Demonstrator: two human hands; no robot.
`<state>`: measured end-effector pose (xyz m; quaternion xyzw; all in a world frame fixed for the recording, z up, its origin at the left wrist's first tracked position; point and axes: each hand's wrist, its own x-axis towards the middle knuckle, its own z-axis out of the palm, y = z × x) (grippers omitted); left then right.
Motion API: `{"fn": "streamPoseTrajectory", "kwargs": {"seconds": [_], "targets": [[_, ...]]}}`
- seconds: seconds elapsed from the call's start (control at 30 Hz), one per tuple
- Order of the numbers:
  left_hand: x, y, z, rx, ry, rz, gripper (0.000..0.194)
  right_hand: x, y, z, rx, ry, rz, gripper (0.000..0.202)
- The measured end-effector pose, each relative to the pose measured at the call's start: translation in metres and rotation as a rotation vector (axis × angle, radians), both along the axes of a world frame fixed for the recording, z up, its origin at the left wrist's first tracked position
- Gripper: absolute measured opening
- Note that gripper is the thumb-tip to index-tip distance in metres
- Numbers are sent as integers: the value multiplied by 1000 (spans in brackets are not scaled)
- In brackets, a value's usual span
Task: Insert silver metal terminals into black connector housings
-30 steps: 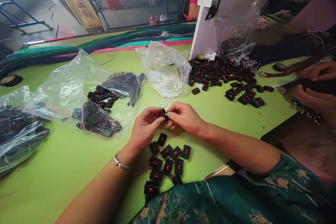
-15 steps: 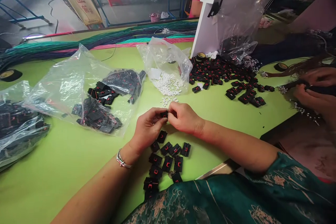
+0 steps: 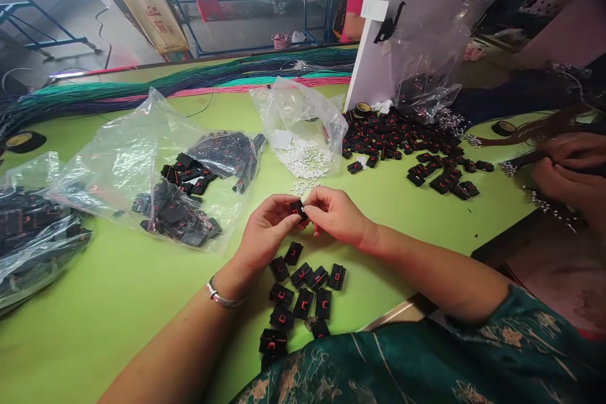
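1. Closest to us, well on our side of the clear bag [image 3: 279, 101], we've got a loose cluster of black blocks [image 3: 303, 304] with red latches. Finished or waiting? We can't tell from here!
2. Up a little, and here's the live action: just our side of that bag, our left hand [image 3: 265, 233] grips one black block [image 3: 298, 209], while our right hand [image 3: 338, 218] comes in alongside, fingertips pinched at the block's edge. Hands together, and this one looks mid-work. A pale speck shows there, but whether it's a separate white piece, we can't tell.
3. At the bag's near edge, loose white pieces [image 3: 304, 187] spill onto the green tabletop [image 3: 227, 268], with a big pile inside, so that supply looks far from spent.
4. Left of the bag, a larger plastic sack [image 3: 118, 139] holds plenty more blocks; right of it, a broad heap [image 3: 392, 132] spreads out, its state unclear, and further right a co-worker's hands [image 3: 563, 164] hold dark strands.
5. Beyond the bag, long coloured cables [image 3: 213, 81] run across, untouched by our hands.
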<state>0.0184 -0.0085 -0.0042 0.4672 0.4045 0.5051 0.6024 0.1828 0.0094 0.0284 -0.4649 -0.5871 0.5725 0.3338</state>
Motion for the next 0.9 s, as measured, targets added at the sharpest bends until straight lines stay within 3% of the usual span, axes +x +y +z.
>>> {"fn": "streamPoseTrajectory", "kwargs": {"seconds": [0.37, 0.53, 0.7, 0.77, 0.8, 0.87, 0.9], "targets": [[1, -4, 2, 111, 184, -22, 23, 7, 6, -7, 103, -233, 130, 11], [1, 0, 1, 56, 147, -16, 29, 3, 3, -9, 6, -132, 127, 15], [-16, 4, 8, 289, 472, -93, 31, 0, 3, -13, -13, -170, 145, 21], [-35, 12, 13, 425, 658, 62, 18, 2, 4, -13, -1, -254, 153, 24], [-45, 17, 14, 492, 763, 244, 12, 2, 5, -12, 48, -319, 172, 25], [-67, 30, 14, 494, 967, 615, 18, 3, 3, -10, 215, -481, 268, 26], [-76, 37, 12, 463, 1091, 618, 17, 3, 1, -9, 297, -562, 343, 26]]}}
